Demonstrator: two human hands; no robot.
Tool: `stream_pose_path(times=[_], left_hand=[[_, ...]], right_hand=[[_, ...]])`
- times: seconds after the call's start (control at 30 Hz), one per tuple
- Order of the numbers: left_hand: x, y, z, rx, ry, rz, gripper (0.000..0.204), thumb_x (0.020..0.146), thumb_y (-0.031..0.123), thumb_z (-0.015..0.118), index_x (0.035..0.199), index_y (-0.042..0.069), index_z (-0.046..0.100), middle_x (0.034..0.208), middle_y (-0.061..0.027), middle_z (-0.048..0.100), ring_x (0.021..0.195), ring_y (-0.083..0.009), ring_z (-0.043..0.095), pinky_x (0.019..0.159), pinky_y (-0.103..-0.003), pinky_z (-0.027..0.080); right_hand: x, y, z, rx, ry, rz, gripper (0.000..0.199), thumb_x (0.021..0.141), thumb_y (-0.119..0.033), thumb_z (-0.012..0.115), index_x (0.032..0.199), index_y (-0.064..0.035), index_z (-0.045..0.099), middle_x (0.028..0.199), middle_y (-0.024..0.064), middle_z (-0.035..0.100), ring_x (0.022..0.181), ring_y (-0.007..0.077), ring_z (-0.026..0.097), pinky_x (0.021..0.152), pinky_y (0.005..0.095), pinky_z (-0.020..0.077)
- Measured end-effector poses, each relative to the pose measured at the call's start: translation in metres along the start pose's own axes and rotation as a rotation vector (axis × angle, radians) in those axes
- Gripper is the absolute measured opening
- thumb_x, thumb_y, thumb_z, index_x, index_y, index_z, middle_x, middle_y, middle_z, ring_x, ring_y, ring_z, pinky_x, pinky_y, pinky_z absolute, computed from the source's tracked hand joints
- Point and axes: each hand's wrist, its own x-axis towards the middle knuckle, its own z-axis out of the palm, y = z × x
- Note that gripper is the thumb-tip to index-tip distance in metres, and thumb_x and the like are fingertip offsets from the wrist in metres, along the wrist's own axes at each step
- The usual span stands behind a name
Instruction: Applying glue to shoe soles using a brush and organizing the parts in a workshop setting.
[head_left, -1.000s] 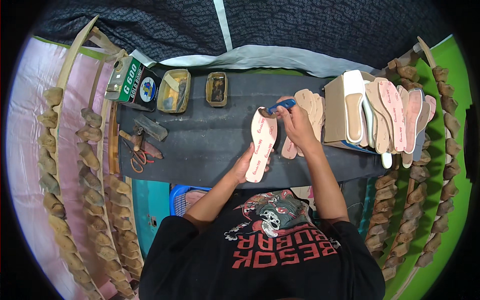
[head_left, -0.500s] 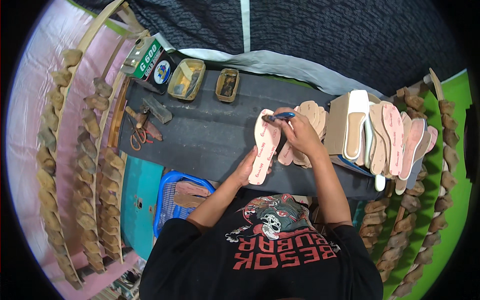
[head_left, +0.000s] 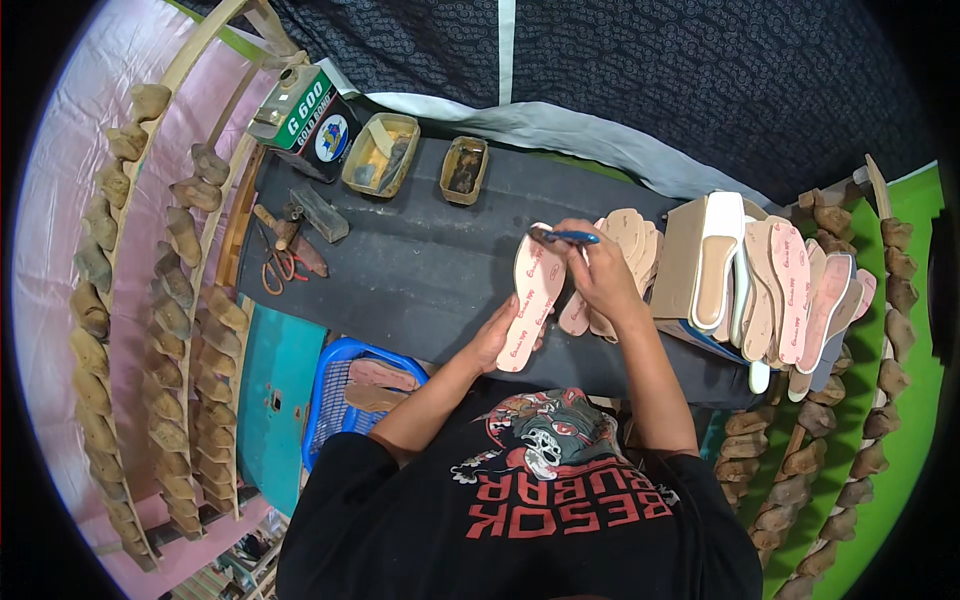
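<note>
A pale pink shoe insole [head_left: 530, 300] with red lettering is held tilted above the dark table, its wide end pointing away from me. My left hand [head_left: 494, 338] grips it near the narrow lower end, thumb on top and fingers underneath. A blue-handled brush [head_left: 578, 237] is pinched in my right hand [head_left: 604, 272], its dark tip against the insole's wide upper end. Behind and right of my right hand lies a fanned pile of tan insoles [head_left: 626, 232], partly hidden by that hand.
To the right stand a cardboard box [head_left: 684, 262] and many upright insoles [head_left: 790, 285]. Two tubs [head_left: 376, 190], a metal can [head_left: 305, 125], a hammer [head_left: 288, 233] and red-handled pliers [head_left: 275, 277] occupy the left. A blue basket [head_left: 318, 400] sits nearer; racks of shoe lasts [head_left: 182, 240] flank both sides.
The brush tip has shifted slightly toward the far edge of the insole's wide end, and its handle has tilted a little. Both hands keep their holds; the whole view has shifted slightly.
</note>
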Motion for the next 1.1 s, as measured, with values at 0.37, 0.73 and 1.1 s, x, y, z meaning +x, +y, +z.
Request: stream_pose_path(times=[0.37,0.73,1.1], left_hand=[[0.004,0.005,0.002,-0.078,-0.008,-0.018,0.050,0.108,0.051,0.038,0.144,0.016,0.041,0.122,-0.0086,0.062,0.094,-0.0184,0.064,0.077,-0.036,0.056],[-0.005,0.002,0.001,-0.129,0.006,0.024,0.049,0.108,0.050,0.040,0.142,0.014,0.043,0.122,-0.0098,0.062,0.094,-0.0190,0.064,0.076,-0.036,0.055],[-0.005,0.003,0.013,-0.208,-0.036,0.002,0.045,0.109,0.044,0.041,0.143,0.015,0.044,0.119,-0.0091,0.063,0.092,-0.0197,0.064,0.076,-0.036,0.054]], right_hand=[[-0.007,-0.006,0.005,0.064,0.055,0.097,0.019,0.095,-0.001,0.060,0.114,0.0007,0.064,0.107,0.0180,0.068,0.096,0.0353,0.069,0.086,0.0388,0.0539],[-0.017,-0.001,0.014,0.087,-0.005,0.013,0.026,0.091,0.001,0.063,0.117,-0.0002,0.062,0.108,0.0186,0.068,0.095,0.0363,0.069,0.084,0.0391,0.0543],[-0.024,0.006,0.007,0.081,0.143,-0.037,0.022,0.090,0.003,0.064,0.112,0.0006,0.064,0.101,0.0173,0.068,0.088,0.0342,0.068,0.079,0.0382,0.0538]])
